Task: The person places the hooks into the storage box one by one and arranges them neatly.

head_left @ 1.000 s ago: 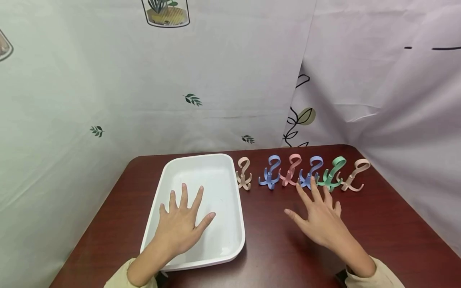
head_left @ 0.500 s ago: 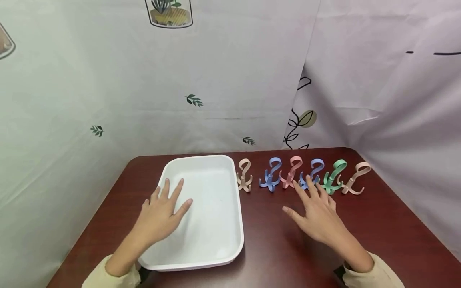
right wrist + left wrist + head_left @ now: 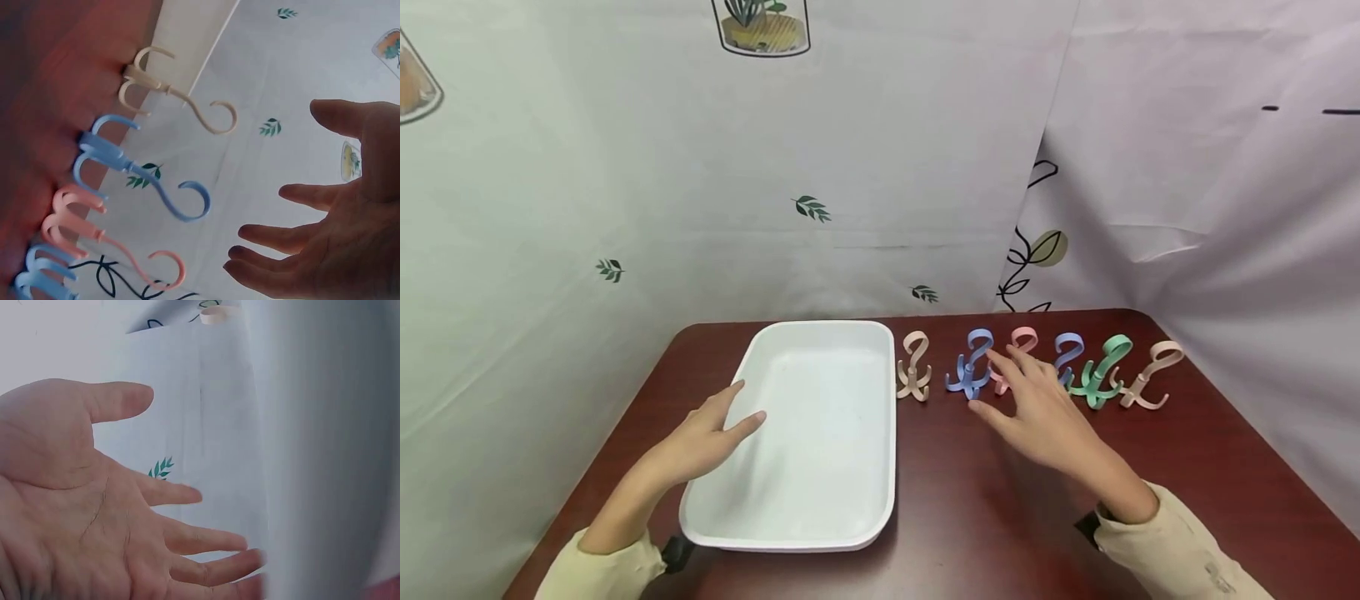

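My left hand (image 3: pixel 696 442) is at the left side of a white plastic tray (image 3: pixel 820 533), thumb over its inside. In the left wrist view its fingertips reach the tray's outer wall (image 3: pixel 325 456). My right hand (image 3: pixel 1041 408) hovers, fingers spread and holding nothing, in front of a row of swivel hooks. Nearest its fingertips is a blue hook (image 3: pixel 967 383); behind the hand are a pink hook (image 3: pixel 1024 335) and another blue hook (image 3: pixel 1070 343), both partly hidden. A beige hook (image 3: pixel 913 379) stands beside the tray. All these hooks stand upright on their prongs.
Farther right stand a green hook (image 3: pixel 1097 387) and another beige hook (image 3: pixel 1138 387), near the table's right edge. The dark red table (image 3: pixel 955 517) meets a printed cloth backdrop (image 3: pixel 880 167) behind and at both sides.
My left hand has moved left from over the tray to its left side and turned sideways. My right hand has shifted left, toward the left blue hook and pink hook.
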Action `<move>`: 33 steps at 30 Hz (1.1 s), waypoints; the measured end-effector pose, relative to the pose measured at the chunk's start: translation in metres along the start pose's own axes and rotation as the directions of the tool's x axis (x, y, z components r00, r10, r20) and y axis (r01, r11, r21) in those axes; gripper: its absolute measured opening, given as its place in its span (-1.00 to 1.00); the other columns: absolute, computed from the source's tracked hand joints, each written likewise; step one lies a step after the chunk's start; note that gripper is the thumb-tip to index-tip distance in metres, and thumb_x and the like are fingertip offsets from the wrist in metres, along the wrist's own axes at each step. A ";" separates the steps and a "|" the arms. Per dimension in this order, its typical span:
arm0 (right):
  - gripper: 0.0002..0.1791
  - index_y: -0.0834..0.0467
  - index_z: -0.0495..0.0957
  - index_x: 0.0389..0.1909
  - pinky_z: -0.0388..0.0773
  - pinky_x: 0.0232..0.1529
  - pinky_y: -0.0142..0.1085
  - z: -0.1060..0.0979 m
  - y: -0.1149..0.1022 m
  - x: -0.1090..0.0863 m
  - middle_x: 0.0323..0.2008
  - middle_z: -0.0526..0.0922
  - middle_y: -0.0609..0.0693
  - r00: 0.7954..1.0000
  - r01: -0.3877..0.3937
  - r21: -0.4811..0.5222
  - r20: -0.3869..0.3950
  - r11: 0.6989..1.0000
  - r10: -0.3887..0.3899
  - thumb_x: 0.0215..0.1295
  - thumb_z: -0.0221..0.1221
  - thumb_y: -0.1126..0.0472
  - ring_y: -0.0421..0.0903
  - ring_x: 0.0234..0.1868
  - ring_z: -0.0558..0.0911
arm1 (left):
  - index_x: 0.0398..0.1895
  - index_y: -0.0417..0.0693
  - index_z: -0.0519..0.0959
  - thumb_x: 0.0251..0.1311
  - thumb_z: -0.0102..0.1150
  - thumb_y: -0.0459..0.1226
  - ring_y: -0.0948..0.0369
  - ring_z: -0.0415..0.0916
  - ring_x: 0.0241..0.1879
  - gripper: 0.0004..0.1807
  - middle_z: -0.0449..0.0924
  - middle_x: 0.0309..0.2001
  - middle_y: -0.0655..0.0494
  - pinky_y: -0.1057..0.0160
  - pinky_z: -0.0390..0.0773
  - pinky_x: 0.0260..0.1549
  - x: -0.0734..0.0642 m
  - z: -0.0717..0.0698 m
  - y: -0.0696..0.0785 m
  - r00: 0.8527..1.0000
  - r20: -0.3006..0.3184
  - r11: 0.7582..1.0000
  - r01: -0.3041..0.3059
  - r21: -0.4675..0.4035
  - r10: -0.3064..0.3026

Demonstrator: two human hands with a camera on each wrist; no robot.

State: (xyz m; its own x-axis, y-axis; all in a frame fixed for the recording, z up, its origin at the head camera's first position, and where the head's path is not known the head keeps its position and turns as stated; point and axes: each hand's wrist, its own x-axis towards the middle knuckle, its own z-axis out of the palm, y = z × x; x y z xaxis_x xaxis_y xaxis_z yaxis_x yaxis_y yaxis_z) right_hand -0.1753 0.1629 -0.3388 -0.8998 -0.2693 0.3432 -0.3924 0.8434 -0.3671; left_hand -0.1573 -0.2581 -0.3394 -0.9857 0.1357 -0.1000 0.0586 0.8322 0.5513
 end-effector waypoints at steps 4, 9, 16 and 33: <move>-0.24 0.18 0.33 0.41 0.42 0.12 0.23 0.002 -0.009 0.019 0.33 0.39 0.24 0.999 0.032 0.070 0.035 0.997 -0.035 0.28 0.30 -0.07 0.25 0.24 0.41 | 0.50 -0.41 -0.01 0.42 -0.04 0.16 -0.44 -0.05 0.39 -0.06 0.01 0.43 -0.50 -0.46 0.09 0.22 -0.005 -0.004 -0.001 1.000 0.020 1.000 0.001 -0.002 -0.001; -0.38 0.20 0.41 0.33 0.61 -0.12 -0.07 0.007 -0.018 0.059 0.04 0.65 0.13 0.990 0.067 0.213 0.109 0.975 -0.091 0.33 0.27 0.04 -0.03 -0.12 0.67 | 0.48 -0.48 -0.03 0.43 0.00 0.05 -0.44 -0.04 0.36 -0.10 0.02 0.40 -0.55 -0.47 0.09 0.18 -0.001 -0.005 -0.008 0.999 -0.047 1.000 -0.005 0.024 0.006; -0.50 0.24 0.47 0.27 0.65 -0.11 -0.10 0.031 -0.013 0.109 0.09 0.63 0.24 0.975 0.050 0.327 0.189 0.944 -0.117 0.34 0.25 0.21 0.09 -0.04 0.69 | 0.37 -0.66 0.01 0.50 -0.17 -0.21 -0.48 0.23 0.23 -0.34 0.14 0.28 -0.67 -0.40 0.38 0.06 0.029 -0.002 -0.043 0.998 -0.041 0.998 0.056 0.011 -0.056; -0.74 0.23 0.70 -0.03 0.57 -0.08 -0.08 0.052 -0.008 0.126 -0.04 0.70 0.13 0.983 0.047 0.283 0.157 0.958 -0.094 0.27 0.30 0.31 0.06 -0.02 0.63 | 0.34 -0.53 0.20 0.50 -0.12 -0.26 -0.16 0.60 -0.05 -0.47 0.43 0.13 -0.50 -0.16 0.62 -0.13 0.039 0.008 -0.064 0.999 0.000 0.980 0.032 -0.198 -0.033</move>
State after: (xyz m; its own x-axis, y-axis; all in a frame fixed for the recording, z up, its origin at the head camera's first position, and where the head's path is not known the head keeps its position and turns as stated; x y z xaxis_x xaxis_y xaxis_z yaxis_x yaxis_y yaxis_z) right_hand -0.2950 0.0978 -0.3373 -0.8775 -0.4171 0.2366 -0.4719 0.6634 -0.5807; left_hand -0.1983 -0.3020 -0.3851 -0.9870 0.1083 -0.1184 -0.0059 0.7133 0.7009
